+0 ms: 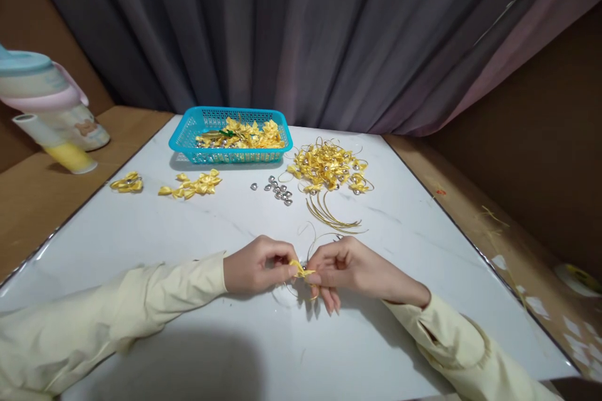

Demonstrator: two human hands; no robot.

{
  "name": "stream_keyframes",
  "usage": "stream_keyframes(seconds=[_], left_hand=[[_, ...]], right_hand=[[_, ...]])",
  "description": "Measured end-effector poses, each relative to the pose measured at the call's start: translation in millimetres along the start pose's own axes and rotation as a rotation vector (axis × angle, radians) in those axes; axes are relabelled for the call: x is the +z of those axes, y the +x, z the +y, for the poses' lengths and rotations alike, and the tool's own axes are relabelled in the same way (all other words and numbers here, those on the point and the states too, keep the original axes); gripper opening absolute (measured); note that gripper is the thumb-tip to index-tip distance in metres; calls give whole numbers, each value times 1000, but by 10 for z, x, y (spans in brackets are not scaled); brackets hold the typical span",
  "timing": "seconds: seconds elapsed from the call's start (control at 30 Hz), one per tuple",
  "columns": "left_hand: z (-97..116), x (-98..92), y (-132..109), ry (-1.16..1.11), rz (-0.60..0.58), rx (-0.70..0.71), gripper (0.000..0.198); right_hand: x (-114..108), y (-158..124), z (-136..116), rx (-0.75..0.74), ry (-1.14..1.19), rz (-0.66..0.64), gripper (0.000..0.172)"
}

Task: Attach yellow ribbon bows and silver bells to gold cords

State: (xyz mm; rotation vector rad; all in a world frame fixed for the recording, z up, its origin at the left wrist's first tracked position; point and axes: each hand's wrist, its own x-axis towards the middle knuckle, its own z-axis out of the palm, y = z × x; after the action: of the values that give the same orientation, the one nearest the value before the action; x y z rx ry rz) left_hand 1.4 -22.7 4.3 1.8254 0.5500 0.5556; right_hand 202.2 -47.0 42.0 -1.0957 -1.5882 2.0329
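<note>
Pinching recorded, near centre: small yellow satin ribbon bow [301,270] clasped by left hand [254,270], right hand [352,268]; gold cord [309,249] fitting judged underway; steadiness required.

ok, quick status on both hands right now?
Left hand: closed, pinching the small yellow ribbon bow.
Right hand: closed, pinching the same bow.

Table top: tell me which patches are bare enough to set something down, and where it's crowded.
Bare: the left-middle of the white table, between loose bows and left hand; the right side, beyond right hand. Crowded: far end, with blue basket, bells, bow pile. Hands pinch a yellow bow.
</note>
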Motion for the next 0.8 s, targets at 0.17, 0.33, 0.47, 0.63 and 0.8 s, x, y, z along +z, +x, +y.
stream_keyframes(seconds=[0.17, 0.33, 0.47, 0.63, 0.8], left_hand=[[15, -15, 0, -5, -12, -34, 24], [35, -2, -11, 188, 45, 52, 21], [22, 11, -19, 238, 40, 83, 21], [16, 10, -20, 227, 0, 114, 23], [14, 6, -28, 184, -29, 120, 23]], right_hand=[[-21, 30, 41, -6, 58, 19, 30], [-27, 52, 75, -17, 62, 38, 35], [-29, 43, 45, -13, 70, 9, 32], [-52, 21, 5, -21, 83, -98, 25], [-74, 28, 26, -27, 115, -136, 23]])
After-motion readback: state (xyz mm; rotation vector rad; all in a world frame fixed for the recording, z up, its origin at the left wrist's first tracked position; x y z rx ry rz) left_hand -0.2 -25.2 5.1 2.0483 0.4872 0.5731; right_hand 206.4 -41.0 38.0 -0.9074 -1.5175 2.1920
